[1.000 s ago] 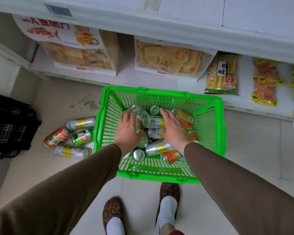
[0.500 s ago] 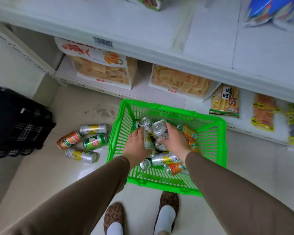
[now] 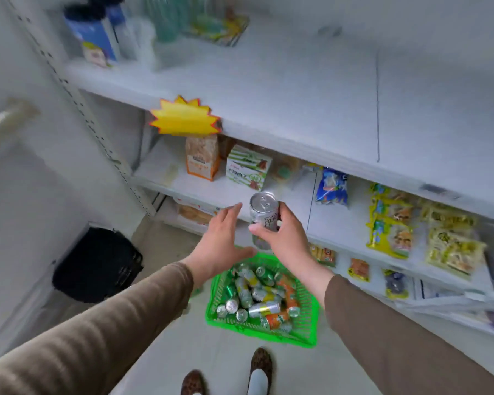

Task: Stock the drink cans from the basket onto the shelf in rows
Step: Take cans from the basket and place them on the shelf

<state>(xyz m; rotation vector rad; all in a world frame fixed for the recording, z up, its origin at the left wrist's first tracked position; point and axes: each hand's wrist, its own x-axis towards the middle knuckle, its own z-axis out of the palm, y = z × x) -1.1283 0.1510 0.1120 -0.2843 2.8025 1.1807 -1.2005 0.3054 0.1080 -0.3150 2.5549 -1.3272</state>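
At frame centre, a silver drink can (image 3: pixel 263 216) is gripped upright in the right hand (image 3: pixel 286 243), seemingly for standing on the broad white shelf (image 3: pixel 311 92) above, while the left hand (image 3: pixel 221 243) is held empty with fingers spread beside it, over the green plastic basket (image 3: pixel 305 326) of remaining cans.

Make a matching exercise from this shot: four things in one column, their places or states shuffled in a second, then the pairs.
1. silver can
2. green basket
3. left hand
4. yellow starburst tag

A. fixed to a shelf edge
B. on the floor, holding cans
C. upright in the right hand
D. open, holding nothing

Pairs: 1-C, 2-B, 3-D, 4-A
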